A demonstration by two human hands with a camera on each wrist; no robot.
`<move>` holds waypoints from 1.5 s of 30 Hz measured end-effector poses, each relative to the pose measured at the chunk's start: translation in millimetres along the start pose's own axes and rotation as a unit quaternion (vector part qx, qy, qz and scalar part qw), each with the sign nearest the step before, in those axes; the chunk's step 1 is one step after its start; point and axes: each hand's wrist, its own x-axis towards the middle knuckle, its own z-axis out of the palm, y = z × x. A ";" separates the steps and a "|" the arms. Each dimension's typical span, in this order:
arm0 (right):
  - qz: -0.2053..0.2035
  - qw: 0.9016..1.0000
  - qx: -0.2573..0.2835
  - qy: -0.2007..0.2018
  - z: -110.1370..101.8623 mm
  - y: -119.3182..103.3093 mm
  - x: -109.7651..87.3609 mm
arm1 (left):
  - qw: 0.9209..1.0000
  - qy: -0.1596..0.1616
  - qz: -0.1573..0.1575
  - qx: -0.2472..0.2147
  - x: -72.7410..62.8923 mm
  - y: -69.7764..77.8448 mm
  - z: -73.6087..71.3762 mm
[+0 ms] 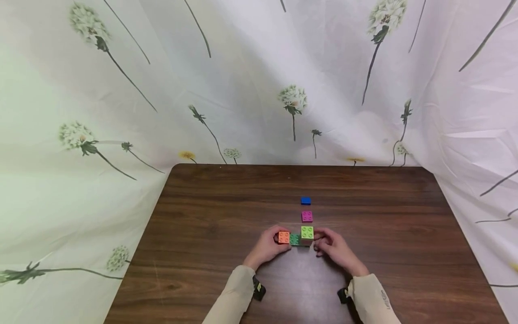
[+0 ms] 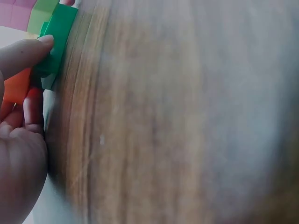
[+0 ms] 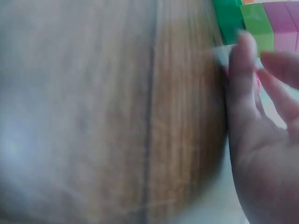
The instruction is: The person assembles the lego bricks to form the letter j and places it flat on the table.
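A low toy-brick build lies between the two hands. Its base is a long green brick (image 1: pixel 294 239), with an orange brick (image 1: pixel 284 237) on the left end. On the right end rises a stack of lime and pink bricks, topped by a lime brick (image 1: pixel 307 232). My left hand (image 1: pixel 269 245) grips the left end, the thumb lying against the green brick (image 2: pixel 63 35) and the fingers curled behind the orange brick (image 2: pixel 17 86). Beside the stack is my right hand (image 1: pixel 337 249), its index fingertip right at the stack's side; the thumb stands straight near the lime brick (image 3: pixel 258 28).
Behind the build, a magenta brick (image 1: pixel 307 217) and a blue brick (image 1: pixel 305 201) lie in a line on the dark wooden table (image 1: pixel 226 198). A white cloth with dandelion prints (image 1: pixel 259 112) hangs around the table's back and sides.
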 end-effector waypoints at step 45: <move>-0.079 0.961 -0.250 0.085 -8.0 -10.2 58.8 | 0.999 -0.005 -0.011 0.038 -0.8 1.4 1.7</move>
